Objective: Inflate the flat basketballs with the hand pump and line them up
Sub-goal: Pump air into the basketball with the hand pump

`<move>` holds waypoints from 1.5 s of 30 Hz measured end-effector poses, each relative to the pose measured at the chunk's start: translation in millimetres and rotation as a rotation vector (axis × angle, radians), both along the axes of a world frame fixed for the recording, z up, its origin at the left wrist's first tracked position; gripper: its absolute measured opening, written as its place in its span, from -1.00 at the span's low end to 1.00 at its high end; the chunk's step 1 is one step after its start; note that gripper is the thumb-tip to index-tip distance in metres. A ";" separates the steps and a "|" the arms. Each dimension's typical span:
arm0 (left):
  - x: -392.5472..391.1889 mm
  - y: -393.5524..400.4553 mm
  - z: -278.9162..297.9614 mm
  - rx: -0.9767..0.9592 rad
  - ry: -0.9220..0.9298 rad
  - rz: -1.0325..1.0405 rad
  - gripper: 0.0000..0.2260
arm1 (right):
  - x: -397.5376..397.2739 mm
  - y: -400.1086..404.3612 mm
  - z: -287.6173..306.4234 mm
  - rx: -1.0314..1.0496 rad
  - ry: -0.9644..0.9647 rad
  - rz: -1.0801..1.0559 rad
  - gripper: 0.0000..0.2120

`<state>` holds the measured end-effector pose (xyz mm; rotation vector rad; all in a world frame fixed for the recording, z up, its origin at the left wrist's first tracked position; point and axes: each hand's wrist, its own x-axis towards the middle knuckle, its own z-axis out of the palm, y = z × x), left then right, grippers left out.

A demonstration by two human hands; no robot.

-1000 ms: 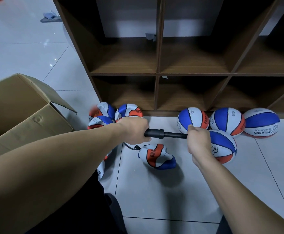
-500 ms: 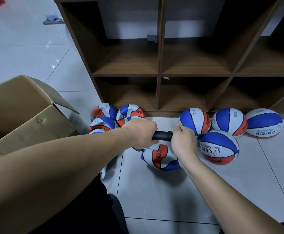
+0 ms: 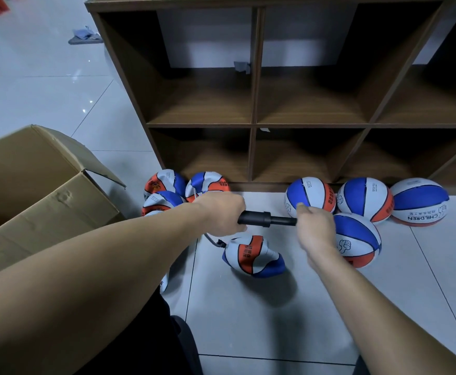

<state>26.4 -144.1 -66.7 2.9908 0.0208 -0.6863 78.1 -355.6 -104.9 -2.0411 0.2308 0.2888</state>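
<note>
the person holds a black hand pump (image 3: 266,219) level above the tiled floor (image 3: 275,315), between both hands. the left hand (image 3: 221,213) is clenched around the pump's thick barrel, and the right hand (image 3: 315,228) is clenched around the handle end, with a short length of the thinner rod showing between the barrel's collar and the right fist. a thin dark hose (image 3: 212,240) curves down from under the left hand to the valve side of a half-flat basketball (image 3: 252,257), which lies crumpled on the floor just below the pump, its red, white and blue panels folded in. to the right, four round basketballs sit together: three in a row against the foot of the wooden shelf unit (image 3: 254,125), the first (image 3: 312,194), the second (image 3: 365,198) and the third (image 3: 419,201), the last printed with "children", and a fourth ball (image 3: 356,239) in front of them, partly behind the right wrist. to the left, a heap of flat balls (image 3: 172,189) lies by the shelf's corner; how many are there is hard to tell, since the left forearm covers some. an open cardboard box (image 3: 40,190) stands at the far left, near that heap.
</note>
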 end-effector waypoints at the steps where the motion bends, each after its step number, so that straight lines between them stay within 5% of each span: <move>1: 0.8 7.0 -0.3 0.005 0.018 0.016 -0.79 | 7.3 -7.6 -1.6 0.016 0.029 -0.043 -0.57; 5: 2.8 19.2 -2.2 -0.009 0.039 0.039 -0.76 | 19.9 -26.1 -2.8 0.081 0.089 -0.127 -0.67; 12: 6.6 2.1 4.8 0.054 -0.042 -0.015 -0.80 | 1.3 -2.0 -6.4 0.028 -0.079 -0.258 -0.54; 21: 5.6 -12.4 10.0 0.094 -0.080 -0.019 -0.65 | -17.6 25.0 -4.8 0.053 -0.062 -0.148 -0.55; 38: 6.1 -15.2 0.1 -0.033 -0.051 -0.043 -0.78 | -22.1 25.6 4.3 -0.014 -0.116 0.082 -0.58; 45: 7.6 9.0 0.1 -0.019 -0.029 0.007 -0.77 | 14.2 -15.8 -1.4 0.003 -0.020 -0.082 -0.70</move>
